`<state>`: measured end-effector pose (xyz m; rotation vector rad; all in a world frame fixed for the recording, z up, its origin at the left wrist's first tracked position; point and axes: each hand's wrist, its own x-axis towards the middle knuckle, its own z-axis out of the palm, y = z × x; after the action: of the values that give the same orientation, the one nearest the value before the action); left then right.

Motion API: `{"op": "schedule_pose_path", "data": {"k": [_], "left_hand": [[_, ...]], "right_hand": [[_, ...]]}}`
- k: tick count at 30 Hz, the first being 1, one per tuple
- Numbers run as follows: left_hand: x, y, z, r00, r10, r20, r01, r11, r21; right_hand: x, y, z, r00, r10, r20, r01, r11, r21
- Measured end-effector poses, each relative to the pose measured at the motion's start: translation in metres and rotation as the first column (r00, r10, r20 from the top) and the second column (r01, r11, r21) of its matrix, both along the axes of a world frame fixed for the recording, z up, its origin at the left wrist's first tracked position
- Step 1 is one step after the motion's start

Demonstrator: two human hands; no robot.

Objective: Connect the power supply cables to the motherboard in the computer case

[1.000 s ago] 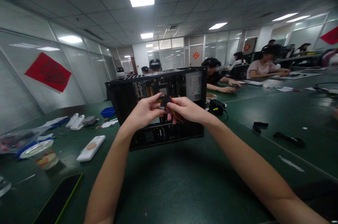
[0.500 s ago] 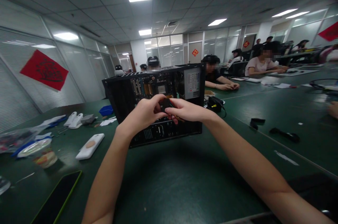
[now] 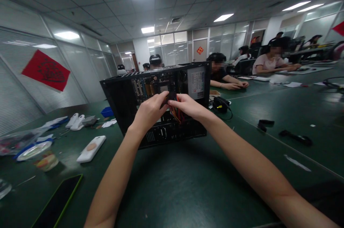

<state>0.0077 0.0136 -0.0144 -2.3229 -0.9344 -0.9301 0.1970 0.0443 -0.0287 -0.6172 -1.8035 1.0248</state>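
Note:
An open black computer case point(image 3: 118, 102) stands on the green table with its inside facing me. The motherboard point(image 3: 146, 88) and the silver power supply point(image 3: 196, 83) show inside it. In front of the board, my left hand point(image 3: 152, 110) pinches the left side of a small dark block-shaped part point(image 3: 172, 96). My right hand point(image 3: 189, 105) grips the same part from the right, thumb toward my left fingers. Orange, red and green wires point(image 3: 176, 113) hang below my right hand. Fingers cover much of the part, so its exact kind is unclear.
On the left lie a white phone-like device point(image 3: 91, 148), a phone with a green edge point(image 3: 57, 201), a plastic cup point(image 3: 45, 160) and a blue tray point(image 3: 107, 112). A black adapter point(image 3: 220, 105) and black straps point(image 3: 295, 137) are on the right. A person's hands point(image 3: 236, 85) rest beyond the case.
Both hands have moved up slightly with the dark part, closer to the motherboard. More of the coloured wires now hang in view below them.

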Motion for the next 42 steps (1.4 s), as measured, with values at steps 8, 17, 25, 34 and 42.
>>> {"op": "schedule_pose_path", "data": {"k": [8, 17, 25, 34, 42], "left_hand": [[0.000, 0.033, -0.024, 0.973, -0.051, 0.223, 0.083, 0.987, -0.140], [-0.009, 0.051, -0.046, 0.997, 0.060, 0.039, -0.060, 0.998, -0.009], [-0.017, 0.070, -0.069, 0.991, -0.014, 0.136, 0.051, 0.960, -0.276], [-0.022, 0.113, -0.059, 0.963, 0.229, -0.140, -0.265, 0.894, -0.361], [-0.021, 0.122, -0.063, 0.952, 0.265, -0.155, -0.304, 0.887, -0.347]], "right_hand": [[-0.006, 0.027, -0.021, 0.993, -0.046, -0.113, 0.023, 0.979, -0.203], [-0.011, 0.049, -0.041, 0.989, -0.121, -0.089, 0.088, 0.947, -0.309], [0.000, 0.070, -0.059, 0.805, -0.449, 0.387, 0.075, 0.725, 0.685], [0.005, 0.091, -0.059, 0.507, -0.617, 0.602, 0.296, 0.781, 0.551], [0.001, 0.083, -0.062, 0.422, -0.581, 0.696, 0.280, 0.814, 0.509]]}}
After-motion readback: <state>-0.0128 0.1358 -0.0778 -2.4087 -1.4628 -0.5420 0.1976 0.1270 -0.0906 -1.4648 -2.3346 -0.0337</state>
